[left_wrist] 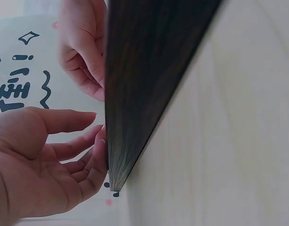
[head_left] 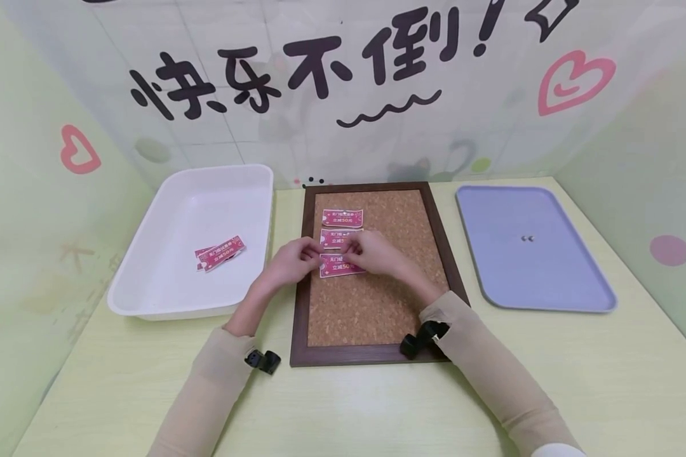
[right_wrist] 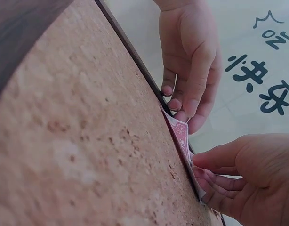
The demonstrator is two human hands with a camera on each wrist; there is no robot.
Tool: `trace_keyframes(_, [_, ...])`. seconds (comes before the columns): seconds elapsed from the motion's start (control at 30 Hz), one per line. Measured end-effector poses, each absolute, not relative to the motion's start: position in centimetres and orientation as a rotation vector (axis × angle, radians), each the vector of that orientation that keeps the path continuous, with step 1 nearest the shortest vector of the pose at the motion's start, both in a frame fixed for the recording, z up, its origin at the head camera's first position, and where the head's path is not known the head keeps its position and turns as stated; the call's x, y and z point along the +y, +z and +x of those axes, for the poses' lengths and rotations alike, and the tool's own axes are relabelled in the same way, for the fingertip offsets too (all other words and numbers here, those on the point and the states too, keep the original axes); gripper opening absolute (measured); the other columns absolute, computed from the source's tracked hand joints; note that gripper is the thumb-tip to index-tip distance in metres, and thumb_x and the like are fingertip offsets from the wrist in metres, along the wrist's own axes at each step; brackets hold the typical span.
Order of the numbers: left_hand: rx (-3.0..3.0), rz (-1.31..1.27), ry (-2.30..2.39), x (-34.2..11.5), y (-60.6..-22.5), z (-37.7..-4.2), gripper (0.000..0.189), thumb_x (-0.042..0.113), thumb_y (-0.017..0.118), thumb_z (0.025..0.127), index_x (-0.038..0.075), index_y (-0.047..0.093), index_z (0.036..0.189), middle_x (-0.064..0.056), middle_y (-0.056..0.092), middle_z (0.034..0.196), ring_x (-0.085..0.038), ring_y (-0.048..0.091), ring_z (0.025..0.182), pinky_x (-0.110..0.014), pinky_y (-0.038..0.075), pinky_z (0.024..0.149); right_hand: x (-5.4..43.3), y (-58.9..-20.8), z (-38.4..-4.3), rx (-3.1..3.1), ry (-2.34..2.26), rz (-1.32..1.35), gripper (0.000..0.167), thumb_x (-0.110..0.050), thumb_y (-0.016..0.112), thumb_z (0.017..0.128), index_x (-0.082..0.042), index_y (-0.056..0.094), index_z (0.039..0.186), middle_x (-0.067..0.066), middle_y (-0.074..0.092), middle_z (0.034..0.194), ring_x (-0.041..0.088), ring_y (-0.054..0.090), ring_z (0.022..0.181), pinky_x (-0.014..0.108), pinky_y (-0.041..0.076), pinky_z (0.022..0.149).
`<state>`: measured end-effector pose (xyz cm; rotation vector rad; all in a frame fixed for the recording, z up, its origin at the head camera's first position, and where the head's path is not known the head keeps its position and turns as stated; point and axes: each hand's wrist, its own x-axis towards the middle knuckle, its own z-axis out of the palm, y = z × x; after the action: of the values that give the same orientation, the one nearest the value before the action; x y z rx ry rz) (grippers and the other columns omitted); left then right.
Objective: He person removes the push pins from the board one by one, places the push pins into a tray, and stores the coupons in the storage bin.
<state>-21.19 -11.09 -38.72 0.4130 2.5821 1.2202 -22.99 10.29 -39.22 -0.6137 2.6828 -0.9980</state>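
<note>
Three pink coupons lie in a column on the cork board (head_left: 371,311). The upper coupon (head_left: 343,219) and the middle coupon (head_left: 329,239) each show a small pin. My left hand (head_left: 293,260) holds the left end of the lowest coupon (head_left: 340,266), thumb and forefinger at its corner. In the right wrist view this coupon (right_wrist: 180,136) bows up off the cork. My right hand (head_left: 374,252) pinches at its top edge with thumb and forefinger, apparently on a push pin that the fingertips hide. Hand and coupon meet out of sight behind the frame in the left wrist view.
To the left stands a white bin (head_left: 174,308) with loose coupons (head_left: 221,254) in it. A blue tray (head_left: 549,279) on the right holds two small metal pins (head_left: 527,238). The board's dark wooden frame (head_left: 343,355) stands slightly proud of the table.
</note>
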Motion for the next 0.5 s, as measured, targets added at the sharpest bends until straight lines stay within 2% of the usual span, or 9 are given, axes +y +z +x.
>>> trace_keyframes(0.5, [2.559, 0.348, 1.215, -11.05, -38.68, -21.19, 0.023, 0.009, 0.063, 0.099, -0.003, 0.063, 0.118, -0.013, 0.064, 0.098, -0.021, 0.060, 0.084, -0.028, 0.048, 0.070, 9.67, -39.14, -23.59, 2.711, -0.905, -0.550, 0.008, -0.010, 0.071, 0.094, -0.003, 0.071, 0.096, 0.006, 0.069, 0.087, 0.015, 0.063, 0.075, 0.023, 0.051, 0.066])
